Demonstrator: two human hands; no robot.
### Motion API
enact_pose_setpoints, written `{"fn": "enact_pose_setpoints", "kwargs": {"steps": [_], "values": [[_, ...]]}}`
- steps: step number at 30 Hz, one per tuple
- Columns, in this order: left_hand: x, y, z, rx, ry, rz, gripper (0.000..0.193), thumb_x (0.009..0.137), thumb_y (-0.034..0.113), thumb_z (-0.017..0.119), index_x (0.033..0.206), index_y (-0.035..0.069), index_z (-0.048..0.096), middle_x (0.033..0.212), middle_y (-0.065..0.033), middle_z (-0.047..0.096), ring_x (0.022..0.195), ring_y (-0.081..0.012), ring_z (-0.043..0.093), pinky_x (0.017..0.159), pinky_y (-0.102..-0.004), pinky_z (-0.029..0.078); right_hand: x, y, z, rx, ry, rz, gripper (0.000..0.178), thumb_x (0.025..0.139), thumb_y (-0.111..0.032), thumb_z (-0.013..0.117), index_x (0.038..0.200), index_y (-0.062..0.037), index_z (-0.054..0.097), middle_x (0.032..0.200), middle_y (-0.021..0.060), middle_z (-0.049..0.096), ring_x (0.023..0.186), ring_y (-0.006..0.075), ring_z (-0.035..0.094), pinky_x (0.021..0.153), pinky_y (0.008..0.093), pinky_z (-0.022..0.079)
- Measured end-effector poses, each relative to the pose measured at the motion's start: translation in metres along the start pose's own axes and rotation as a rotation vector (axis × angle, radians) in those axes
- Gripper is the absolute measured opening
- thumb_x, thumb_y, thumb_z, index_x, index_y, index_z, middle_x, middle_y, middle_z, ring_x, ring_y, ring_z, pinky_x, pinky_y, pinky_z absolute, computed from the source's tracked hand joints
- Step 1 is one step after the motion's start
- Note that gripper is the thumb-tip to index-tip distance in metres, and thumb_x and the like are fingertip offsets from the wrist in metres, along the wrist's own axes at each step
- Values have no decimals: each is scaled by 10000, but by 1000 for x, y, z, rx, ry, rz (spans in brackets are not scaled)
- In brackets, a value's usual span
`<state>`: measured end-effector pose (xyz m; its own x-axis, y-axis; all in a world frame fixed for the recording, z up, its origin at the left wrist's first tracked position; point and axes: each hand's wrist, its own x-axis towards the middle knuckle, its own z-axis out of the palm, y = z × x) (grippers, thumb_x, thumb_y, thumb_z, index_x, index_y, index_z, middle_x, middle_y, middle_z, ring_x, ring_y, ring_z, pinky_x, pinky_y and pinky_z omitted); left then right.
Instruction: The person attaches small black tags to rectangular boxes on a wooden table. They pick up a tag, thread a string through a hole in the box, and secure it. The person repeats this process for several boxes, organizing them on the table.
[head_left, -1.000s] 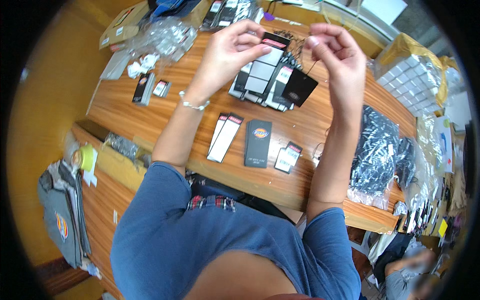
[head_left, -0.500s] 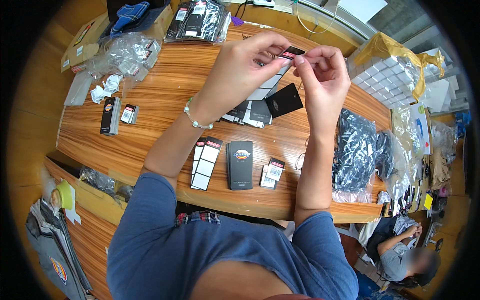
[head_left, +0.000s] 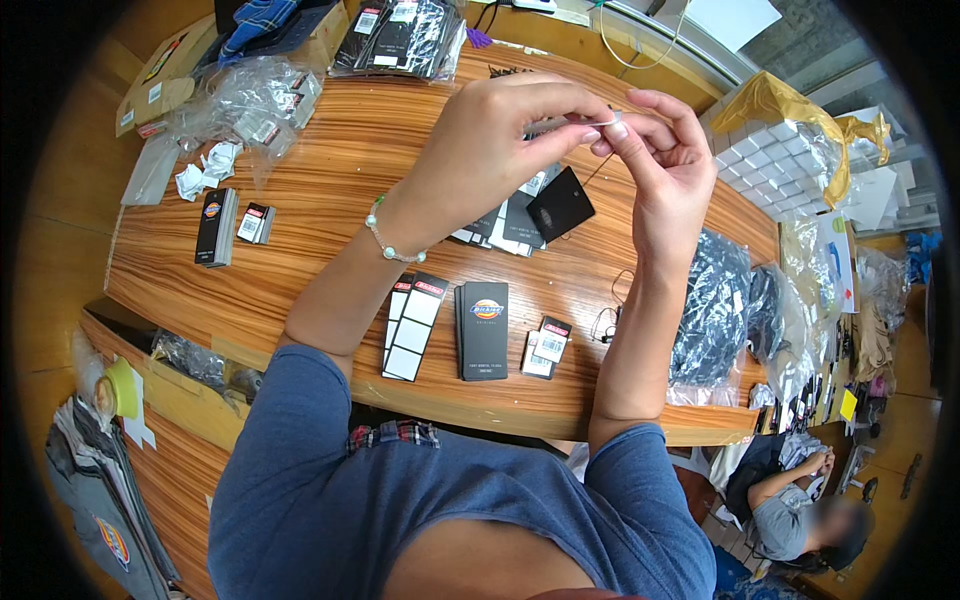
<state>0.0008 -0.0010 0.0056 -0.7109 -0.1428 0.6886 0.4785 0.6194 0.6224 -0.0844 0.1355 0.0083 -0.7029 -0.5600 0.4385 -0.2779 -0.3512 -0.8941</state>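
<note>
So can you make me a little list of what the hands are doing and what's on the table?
left hand: raised above the table, fingers pinching a thin pale strip at its left end
right hand: raised, fingers pinching the same strip from the right
black tag: hangs below the hands
wooden table: long, with curved edge
in front of person: black-and-white labels, black booklet stack, small barcode tags
right side: dark garments in clear bags
far left: crumpled clear bags
wrist: bead bracelet
</note>
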Motion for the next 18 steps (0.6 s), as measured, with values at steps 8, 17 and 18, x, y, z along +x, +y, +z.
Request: {"fn": "enact_pose_setpoints", "kwargs": {"steps": [8, 17, 18], "values": [[7, -9, -7, 497, 65, 525, 181, 662, 62, 638, 840, 89, 660, 856, -21, 610, 802, -208, 561, 695, -320, 452, 4, 0, -17, 149, -125, 199, 188, 826, -73, 555, 980, 34, 572, 891, 84, 619, 798, 118, 587, 719, 239, 484], [6, -15, 4, 289, -10, 463, 148, 673, 28, 642, 817, 62, 638, 826, -25, 620, 777, -199, 581, 677, -304, 456, 7, 9, -20, 228, 160, -78, 115, 868, -150, 527, 876, -36, 540, 809, 35, 550, 702, 98, 485, 639, 222, 398], [4, -18, 6, 226, -7, 392, 141, 690, 18, 636, 825, 56, 633, 831, -33, 623, 777, -193, 589, 675, -294, 463, 7, 8, -25, 367, 132, -98, 107, 877, -141, 510, 886, -35, 526, 804, 54, 543, 682, 111, 481, 629, 233, 403]]}}
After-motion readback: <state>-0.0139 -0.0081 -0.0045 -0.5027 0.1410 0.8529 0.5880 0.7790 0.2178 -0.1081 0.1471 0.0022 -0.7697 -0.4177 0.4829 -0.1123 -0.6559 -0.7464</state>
